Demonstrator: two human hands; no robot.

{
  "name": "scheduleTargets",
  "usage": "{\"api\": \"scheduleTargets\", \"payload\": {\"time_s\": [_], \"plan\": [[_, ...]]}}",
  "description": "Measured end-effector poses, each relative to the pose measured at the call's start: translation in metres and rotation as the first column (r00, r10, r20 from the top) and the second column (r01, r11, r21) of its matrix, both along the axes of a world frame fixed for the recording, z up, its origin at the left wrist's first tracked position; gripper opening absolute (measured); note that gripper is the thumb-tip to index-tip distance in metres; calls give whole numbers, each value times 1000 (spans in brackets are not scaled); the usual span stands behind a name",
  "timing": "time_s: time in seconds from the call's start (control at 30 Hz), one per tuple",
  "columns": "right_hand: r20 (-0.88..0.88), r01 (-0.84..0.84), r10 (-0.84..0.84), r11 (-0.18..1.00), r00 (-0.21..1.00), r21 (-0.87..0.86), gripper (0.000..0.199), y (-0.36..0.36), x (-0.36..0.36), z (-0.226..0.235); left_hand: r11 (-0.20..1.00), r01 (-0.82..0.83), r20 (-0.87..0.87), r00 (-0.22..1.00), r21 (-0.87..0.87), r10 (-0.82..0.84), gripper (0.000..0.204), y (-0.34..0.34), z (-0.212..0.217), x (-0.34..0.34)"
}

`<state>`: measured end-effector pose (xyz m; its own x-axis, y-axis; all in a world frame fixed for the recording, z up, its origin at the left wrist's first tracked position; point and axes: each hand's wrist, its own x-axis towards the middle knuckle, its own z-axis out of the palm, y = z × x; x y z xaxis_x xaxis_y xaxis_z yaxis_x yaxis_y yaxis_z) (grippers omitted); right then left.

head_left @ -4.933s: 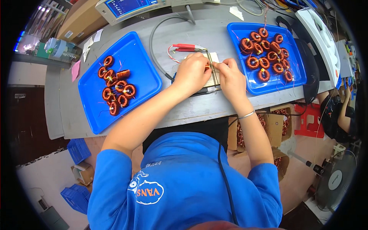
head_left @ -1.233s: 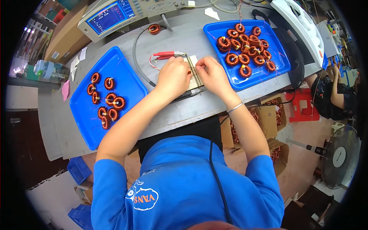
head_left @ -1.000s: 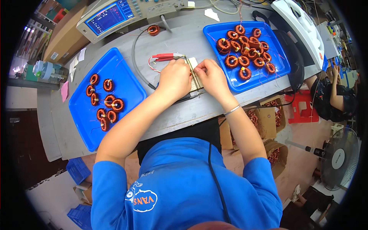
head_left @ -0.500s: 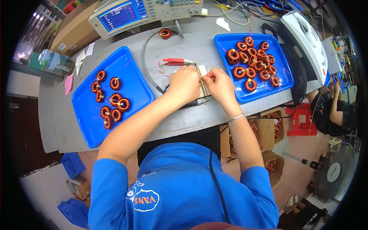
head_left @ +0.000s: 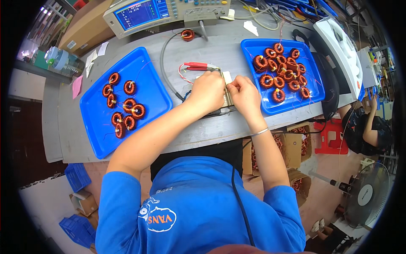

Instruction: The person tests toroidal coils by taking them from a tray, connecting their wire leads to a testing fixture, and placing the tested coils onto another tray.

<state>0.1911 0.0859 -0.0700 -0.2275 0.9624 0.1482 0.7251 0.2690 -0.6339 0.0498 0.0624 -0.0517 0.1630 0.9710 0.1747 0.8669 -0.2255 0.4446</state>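
Note:
My left hand (head_left: 208, 92) is closed, its knuckles up, over a small metal-edged test fixture (head_left: 226, 111) in the middle of the bench. Close by on the right, my right hand (head_left: 244, 98) pinches thumb and forefinger together at the fixture's side. What the fingers of either hand hold is hidden or too small to make out. A red-handled clip (head_left: 196, 66) with a twisted red and white wire lies just beyond my left hand. The blue left tray (head_left: 95, 122) carries several copper-wound ring coils (head_left: 129, 87); the blue right tray (head_left: 277, 109) bears a denser group (head_left: 289, 75).
A bench meter (head_left: 144, 17) with a lit screen stands at the back, its grey cable (head_left: 162, 63) curving to the fixture. One coil (head_left: 187, 35) sits before it. A white device (head_left: 338, 55) is beyond the right tray. A fan (head_left: 366, 194) and another person (head_left: 363, 131) are at right.
The meter's screen shows a different readout. My view has shifted slightly; both hands stay at the fixture with little visible movement.

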Motion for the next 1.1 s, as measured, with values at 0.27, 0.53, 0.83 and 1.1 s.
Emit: {"api": "scheduleTargets", "payload": {"time_s": [0.27, 0.53, 0.83, 1.1], "plan": [[5, 17, -17, 1000, 1000, 10, 10, -2, 1, -1, 1000, 7, -2, 1000, -1, -7, 10, 0, -2, 2], [37, -1, -5, 986, 999, 166, 11, -4, -1, -7, 992, 7, 13, 1000, -128, -5, 14, 7, 7, -5], [-260, -116, 206, 939, 943, 324, 16, -20, 4, 64, 979, 200, 398, 896, 36, -198, 23, 0, 63, -30], [43, -196, 209, 802, 977, 565, 21, -1, 52, 102, 971, 236, 83, 967, 40, -239, 39, 26, 79, -72]]}}
